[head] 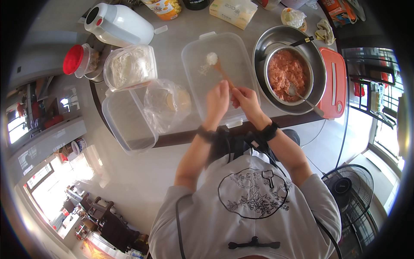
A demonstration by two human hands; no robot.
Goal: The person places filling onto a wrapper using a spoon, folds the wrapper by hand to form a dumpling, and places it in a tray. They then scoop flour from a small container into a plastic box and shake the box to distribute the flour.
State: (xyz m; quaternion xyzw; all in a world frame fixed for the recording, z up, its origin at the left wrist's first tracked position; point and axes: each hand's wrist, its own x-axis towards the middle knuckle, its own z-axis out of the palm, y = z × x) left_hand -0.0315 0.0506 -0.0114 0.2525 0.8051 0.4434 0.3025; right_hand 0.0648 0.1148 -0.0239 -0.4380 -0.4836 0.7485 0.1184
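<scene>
My right hand (247, 98) grips the handle of a wooden spoon (223, 72). White powder, probably flour, is heaped in the spoon's bowl (212, 59). My left hand (218, 102) is beside the handle with its fingers curled; whether it grips or only touches the handle is hidden. Both hands are over a large translucent plastic lid or tray (237, 45) with side clips. A little powder (203, 69) is scattered on it. To the left, a clear plastic bag (158, 110) partly covers a pale dough-like lump (179, 99).
A clear tub of flour (129, 68) stands behind an empty-looking plastic container (129, 118) overhanging the table edge. At right, a steel bowl of minced meat (288, 73) with a metal spoon (305, 98) sits inside a larger steel basin (262, 42). Beside it is a red lid (338, 81). A white jug (126, 27) lies behind.
</scene>
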